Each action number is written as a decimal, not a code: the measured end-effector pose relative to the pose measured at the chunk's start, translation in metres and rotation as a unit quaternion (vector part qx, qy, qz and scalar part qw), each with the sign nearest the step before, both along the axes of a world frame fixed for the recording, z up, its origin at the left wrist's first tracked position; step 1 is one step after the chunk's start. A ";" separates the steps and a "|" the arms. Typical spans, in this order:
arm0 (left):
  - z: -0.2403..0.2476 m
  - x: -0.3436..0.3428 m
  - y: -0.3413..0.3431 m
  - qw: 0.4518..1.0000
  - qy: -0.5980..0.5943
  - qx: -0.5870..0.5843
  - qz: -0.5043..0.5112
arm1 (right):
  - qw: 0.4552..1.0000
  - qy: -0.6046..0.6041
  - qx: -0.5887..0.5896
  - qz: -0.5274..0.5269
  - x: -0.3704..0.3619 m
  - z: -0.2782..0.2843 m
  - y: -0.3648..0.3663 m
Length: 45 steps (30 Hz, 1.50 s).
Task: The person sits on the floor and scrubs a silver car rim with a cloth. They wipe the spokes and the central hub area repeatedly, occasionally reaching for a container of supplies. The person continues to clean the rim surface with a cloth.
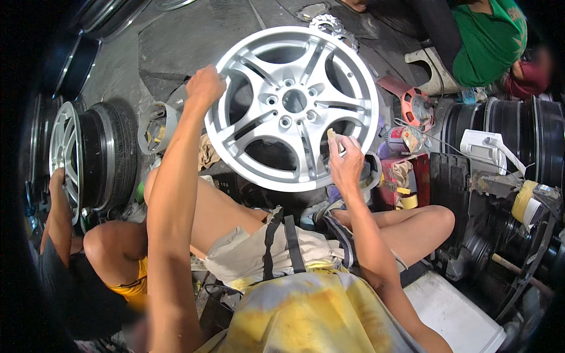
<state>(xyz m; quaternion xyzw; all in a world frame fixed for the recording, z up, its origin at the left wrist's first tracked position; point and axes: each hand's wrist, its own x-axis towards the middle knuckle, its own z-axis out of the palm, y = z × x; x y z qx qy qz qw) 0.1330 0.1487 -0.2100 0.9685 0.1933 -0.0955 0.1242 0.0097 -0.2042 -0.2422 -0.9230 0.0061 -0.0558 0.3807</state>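
A silver alloy wheel rim [296, 101] with paired spokes and a round centre hole lies face up in front of my crossed legs. My left hand [206, 87] is closed on the rim's outer edge at the upper left. At the lower right spokes, my right hand [347, 160] pinches a small tan piece of sandpaper [331, 134] between thumb and fingers. The fingers' undersides are partly hidden, and whether the piece touches the spoke I cannot tell.
To the left, another person's hand [57, 178] is on a second wheel [66, 159] beside a tyre [118, 153]. A white tub [159, 126] stands nearer. On the right are a red round part [416, 107], a tin [405, 140] and stacked dark rims [494, 126]. Someone in green [491, 41] sits at the upper right.
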 end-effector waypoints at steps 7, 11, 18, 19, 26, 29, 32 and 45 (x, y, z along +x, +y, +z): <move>0.094 -0.017 -0.039 0.972 -0.175 -0.127 -0.086 | 0.978 -0.048 -0.054 0.197 0.014 0.013 0.038; 0.112 -0.024 -0.039 0.961 -0.189 -0.172 -0.105 | 0.955 -0.032 -0.197 0.218 0.043 -0.016 0.049; 0.112 -0.028 -0.033 0.945 -0.236 -0.190 -0.123 | 0.897 0.137 -0.287 0.308 0.046 0.001 0.049; 0.111 -0.027 -0.033 0.942 -0.247 -0.185 -0.132 | 0.907 0.117 -0.275 0.297 0.047 0.003 0.049; 0.143 -0.030 -0.052 0.933 -0.243 -0.250 -0.084 | 0.938 0.057 -0.234 0.250 0.051 -0.010 0.053; 0.149 -0.035 -0.045 0.941 -0.222 -0.244 -0.072 | 0.898 0.124 -0.300 0.298 0.052 0.004 0.054; 0.146 -0.035 -0.048 0.931 -0.269 -0.224 -0.098 | 0.911 0.138 -0.279 0.270 0.058 0.006 0.056; 0.131 -0.032 -0.040 0.922 -0.290 -0.231 -0.109 | 0.904 0.165 -0.319 0.230 0.059 0.002 0.070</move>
